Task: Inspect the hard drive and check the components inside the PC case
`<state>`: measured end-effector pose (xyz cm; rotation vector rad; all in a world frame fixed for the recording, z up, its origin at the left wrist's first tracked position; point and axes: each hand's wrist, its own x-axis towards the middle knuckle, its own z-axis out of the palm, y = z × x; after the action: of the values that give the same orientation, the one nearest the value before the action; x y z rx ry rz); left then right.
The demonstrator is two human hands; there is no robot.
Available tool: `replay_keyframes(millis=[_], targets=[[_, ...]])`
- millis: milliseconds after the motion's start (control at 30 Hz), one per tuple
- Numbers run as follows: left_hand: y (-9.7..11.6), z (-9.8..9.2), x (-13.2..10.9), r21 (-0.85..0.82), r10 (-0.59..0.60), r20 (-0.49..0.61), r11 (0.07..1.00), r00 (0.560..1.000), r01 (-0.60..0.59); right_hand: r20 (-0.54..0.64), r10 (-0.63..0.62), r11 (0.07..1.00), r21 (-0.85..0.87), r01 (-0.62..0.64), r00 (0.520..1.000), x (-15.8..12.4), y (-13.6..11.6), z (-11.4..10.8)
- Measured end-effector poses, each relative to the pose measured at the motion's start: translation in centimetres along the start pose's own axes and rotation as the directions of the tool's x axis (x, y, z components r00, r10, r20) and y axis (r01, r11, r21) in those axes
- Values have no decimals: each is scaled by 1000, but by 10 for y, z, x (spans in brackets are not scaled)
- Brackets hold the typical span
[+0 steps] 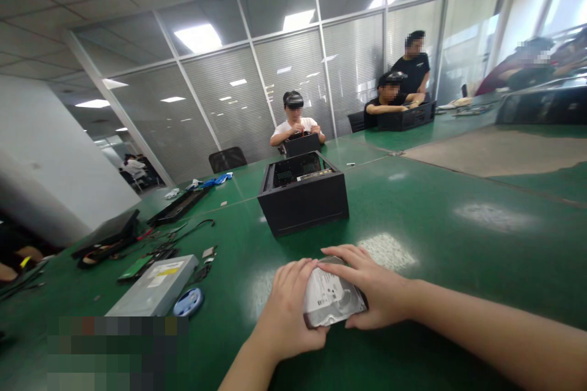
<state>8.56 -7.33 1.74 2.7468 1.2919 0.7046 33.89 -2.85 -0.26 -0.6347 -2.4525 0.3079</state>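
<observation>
Between my two hands is a silver hard drive point(331, 296) with a white label facing up. My left hand point(288, 311) grips its left side, thumb at the near edge and fingers over the far edge. Opposite it, my right hand point(373, 287) clasps the right side, fingers across the top and thumb below. Whether the drive touches the green table point(422, 220) I cannot tell. Just beyond the hands stands a black computer case point(305, 204), its top open and some inner parts showing.
Left of my hands lie a silver optical drive point(156, 284), a round blue object point(188, 302), a green circuit board point(137, 267) and loose cables. Further back are a long black panel point(178, 206) and blue gloves point(217, 180). Several people work at other black cases across the table.
</observation>
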Motion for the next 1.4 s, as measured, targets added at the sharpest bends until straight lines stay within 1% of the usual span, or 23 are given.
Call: replay_keyframes(millis=[100,200,367,567,767,933,1033,1100,1133,1167,1200,1267,1300,1333,1367,1400], targets=[[0,-3,0,22,7,-34,1000,999,-6,52,55,998,9,-56,997,-2,1,-5],[-1,-4,1,41,1,-55,999,998,1,41,82,997,9,-82,996,-3,5,-9],[-2,-4,1,25,4,-67,1000,998,-2,5,61,998,-6,-61,998,-4,9,-8],[-4,-8,3,35,23,-75,999,997,-20,-67,43,999,27,-41,997,-3,7,-7],[-5,-11,2,75,43,-74,996,996,-38,-66,43,998,43,-41,997,0,4,-8],[-6,-9,2,81,40,-72,996,997,-34,-48,50,997,68,-47,998,-1,6,-10],[-8,-8,3,73,30,-97,997,995,-23,-23,74,992,106,-71,997,-3,8,-10],[-9,-7,2,72,23,-128,997,991,-14,-20,125,975,188,-119,992,-3,8,-8],[-9,-8,2,76,19,-146,997,989,-8,-19,172,950,268,-160,985,-3,8,-5],[-10,-8,1,82,16,-166,997,986,-2,-13,235,900,381,-212,972,-2,7,-3],[-10,-8,1,90,16,-188,996,982,1,8,311,815,513,-271,950,-1,5,1],[-10,-9,0,107,26,-235,994,972,-1,107,447,566,736,-373,888,1,1,7],[-9,-9,0,113,32,-257,994,966,-3,162,482,452,796,-403,861,2,-3,9],[-9,-10,0,119,39,-274,993,961,-6,201,496,375,827,-418,845,4,-6,12],[-8,-10,0,126,44,-285,992,957,-8,223,495,337,841,-423,840,5,-9,13],[-8,-10,1,133,46,-289,991,956,-8,228,488,324,849,-417,842,5,-11,14]])
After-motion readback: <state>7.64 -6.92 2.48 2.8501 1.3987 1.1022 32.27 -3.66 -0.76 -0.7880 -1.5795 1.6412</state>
